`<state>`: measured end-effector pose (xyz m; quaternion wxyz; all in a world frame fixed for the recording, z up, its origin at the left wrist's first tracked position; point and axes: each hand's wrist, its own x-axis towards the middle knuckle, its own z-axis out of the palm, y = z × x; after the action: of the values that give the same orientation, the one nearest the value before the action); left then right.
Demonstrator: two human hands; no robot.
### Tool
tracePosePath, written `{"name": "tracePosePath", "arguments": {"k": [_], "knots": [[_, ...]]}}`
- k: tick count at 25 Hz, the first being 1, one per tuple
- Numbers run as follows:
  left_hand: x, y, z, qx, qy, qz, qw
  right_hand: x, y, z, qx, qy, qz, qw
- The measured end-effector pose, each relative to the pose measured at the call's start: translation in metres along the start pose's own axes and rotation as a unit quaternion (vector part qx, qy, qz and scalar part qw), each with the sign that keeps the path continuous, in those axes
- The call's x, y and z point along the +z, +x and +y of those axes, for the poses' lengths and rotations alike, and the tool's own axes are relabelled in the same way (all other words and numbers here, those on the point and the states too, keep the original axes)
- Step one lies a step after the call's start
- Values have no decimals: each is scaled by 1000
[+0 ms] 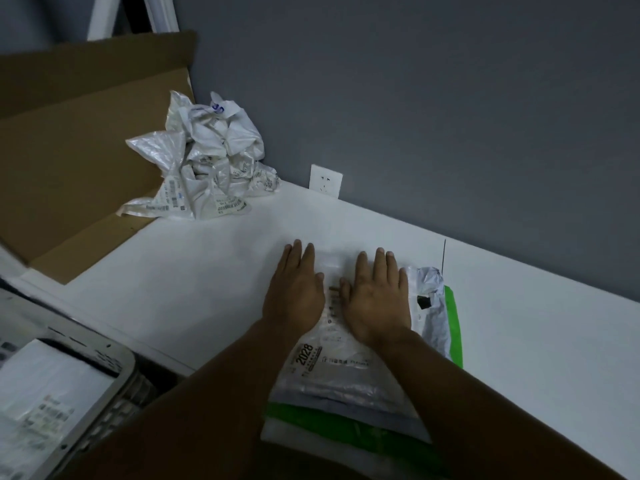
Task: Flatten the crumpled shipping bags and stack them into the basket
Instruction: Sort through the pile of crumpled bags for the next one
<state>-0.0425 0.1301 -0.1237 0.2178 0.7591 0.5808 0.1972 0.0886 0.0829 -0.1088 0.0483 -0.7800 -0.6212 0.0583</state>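
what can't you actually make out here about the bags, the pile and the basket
Head view:
- Top bag: label mostly covered by left hand and right hand; the rest is too small.
- Green bag and layers beneath: hidden by the top bag and forearms; count unclear.
- Crumpled pile: tangled; number of bags unclear.
- Basket: cut off by the frame's left and bottom edges, blurred.

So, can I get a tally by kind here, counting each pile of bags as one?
Hands: 2, left hand and right hand
Heap of crumpled bags: 1
Stack of flat bags: 1
Basket: 1
Cardboard sheet: 1
Wall socket: 1
Total: 7
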Motion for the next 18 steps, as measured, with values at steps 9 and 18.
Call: {"name": "tracePosePath", "arguments": {"k": [9, 18], "knots": [[-100, 39, -50, -173, -149, 97, 969, -32, 80, -106, -92, 64, -11, 994], [-138, 95, -123, -168, -298, 204, 917, -36, 199, -238, -195, 91, -17, 977]]}}
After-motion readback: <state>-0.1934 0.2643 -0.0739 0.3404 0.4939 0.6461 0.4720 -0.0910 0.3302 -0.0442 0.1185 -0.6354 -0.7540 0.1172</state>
